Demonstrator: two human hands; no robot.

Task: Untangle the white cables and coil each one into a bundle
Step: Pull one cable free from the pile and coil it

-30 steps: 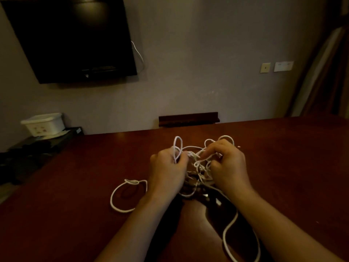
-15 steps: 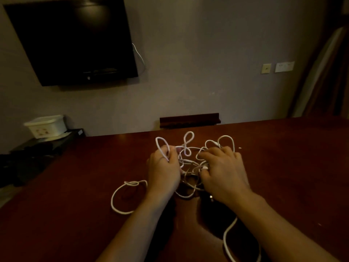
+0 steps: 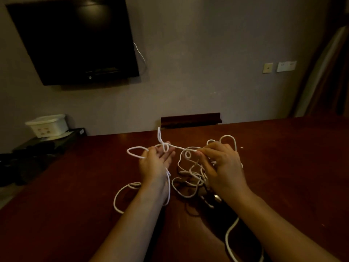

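A tangle of white cables [image 3: 188, 176] lies on the dark red table [image 3: 283, 167] in front of me. My left hand [image 3: 156, 163] is raised to the left of the tangle, palm turned inward. It holds cable loops that stick out to its left and above its fingers. My right hand [image 3: 224, 167] is over the tangle and pinches a strand at its fingertips. A short length of cable runs taut between the two hands. One loose loop [image 3: 120, 195] lies on the table under my left wrist. Another strand [image 3: 228, 239] trails toward the near right edge.
A dark wooden chair back [image 3: 190, 120] stands at the table's far edge. A black TV [image 3: 75, 40] hangs on the wall. To the left, a white container [image 3: 48, 124] sits on a low black stand [image 3: 43, 144]. Wall sockets [image 3: 279, 66] are at right.
My left hand has moved left and up and turned its palm inward, drawing loops out of the tangle. A strand has pulled taut between the hands. My right hand has stayed over the tangle.
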